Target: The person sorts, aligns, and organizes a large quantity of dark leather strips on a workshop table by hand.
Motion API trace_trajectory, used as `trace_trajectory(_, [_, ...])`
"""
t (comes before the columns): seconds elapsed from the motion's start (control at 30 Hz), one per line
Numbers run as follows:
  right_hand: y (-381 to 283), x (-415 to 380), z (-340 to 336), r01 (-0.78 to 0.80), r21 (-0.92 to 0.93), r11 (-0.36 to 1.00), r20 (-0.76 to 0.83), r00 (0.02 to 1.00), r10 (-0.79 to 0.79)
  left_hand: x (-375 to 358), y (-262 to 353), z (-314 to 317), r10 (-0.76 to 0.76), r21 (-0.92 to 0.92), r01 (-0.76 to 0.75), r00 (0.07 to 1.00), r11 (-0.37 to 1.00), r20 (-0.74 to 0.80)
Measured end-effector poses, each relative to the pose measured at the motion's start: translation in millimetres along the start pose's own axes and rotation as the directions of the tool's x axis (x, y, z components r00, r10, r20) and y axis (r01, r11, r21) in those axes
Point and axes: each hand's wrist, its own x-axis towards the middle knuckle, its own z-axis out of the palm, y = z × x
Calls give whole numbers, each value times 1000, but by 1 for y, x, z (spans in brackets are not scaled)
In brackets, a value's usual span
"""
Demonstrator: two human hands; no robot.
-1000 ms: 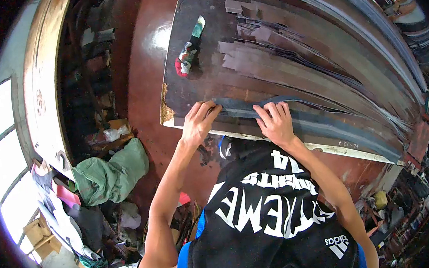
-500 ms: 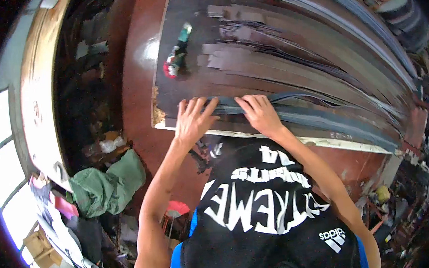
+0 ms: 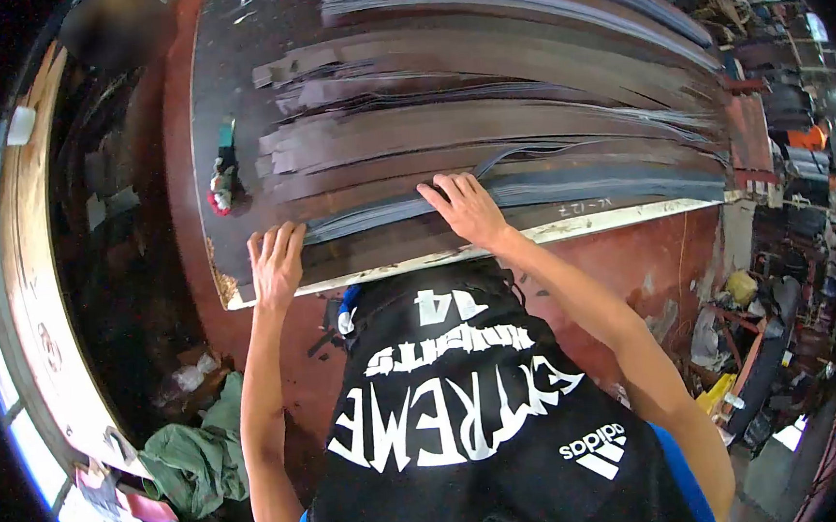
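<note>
A long stack of thin grey-blue strips lies along the near edge of the dark tabletop. My left hand is at its left end, fingers bent over the strip ends and thumb side against them. Farther right, my right hand rests across the same stack, fingers curled over its far side and thumb pointing left. Just beyond the right hand, a few loose strips arch up from the bundle. The undersides of both hands are hidden.
Several brown strip stacks lie behind, with grey strips at the far side. A small tool with a green end and red tip lies on the left. Green cloth sits below left. A reddish block stands at the strips' right ends.
The view has shifted, so the table appears farther left. My left hand has moved left along the stack to its end, widening the gap between my hands. My right hand stays on the strips.
</note>
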Motion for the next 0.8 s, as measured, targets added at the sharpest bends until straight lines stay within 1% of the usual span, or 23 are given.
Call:
trace_trajectory(0.1, [26,-24,-3,-31,-48,998,38,999,33,-1,0,2,-13,-2,13,1000,1000,13])
trace_trajectory(0.17, [47,-41,-3,-65,-15,998,32,997,65,0,1,0,-33,-1,33,999,999,30])
trace_trajectory(0.3, [92,-74,-14,-83,-17,996,11,997,83,-2,3,2,-45,17,44,999,999,23])
trace_trajectory(0.37, [116,-94,-20,-145,-17,989,46,988,145,-4,3,5,-66,38,65,997,997,38])
trace_trajectory(0.47, [158,-134,-22,-173,-36,984,30,984,174,-7,6,5,-118,60,113,989,992,90])
trace_trajectory(0.5, [172,-147,-25,-184,-42,982,17,983,185,-9,7,7,-108,62,102,990,993,93])
trace_trajectory(0.57, [200,-177,-30,-222,-51,974,-6,975,222,-12,9,11,-163,96,156,984,983,69])
trace_trajectory(0.6, [216,-193,-33,-239,-73,968,11,971,241,-11,13,10,-202,124,189,974,974,98])
trace_trajectory(0.63, [231,-207,-36,-257,-94,962,28,965,260,-9,16,9,-192,124,179,976,976,104])
trace_trajectory(0.67, [245,-222,-40,-285,-73,956,45,956,289,-9,17,7,-239,138,220,962,966,136])
trace_trajectory(0.7, [260,-236,-42,-286,-103,953,16,957,289,-7,19,5,-284,153,260,945,954,165])
trace_trajectory(0.8, [298,-278,-50,-338,-140,930,48,936,348,-4,25,-2,-287,176,254,939,951,192])
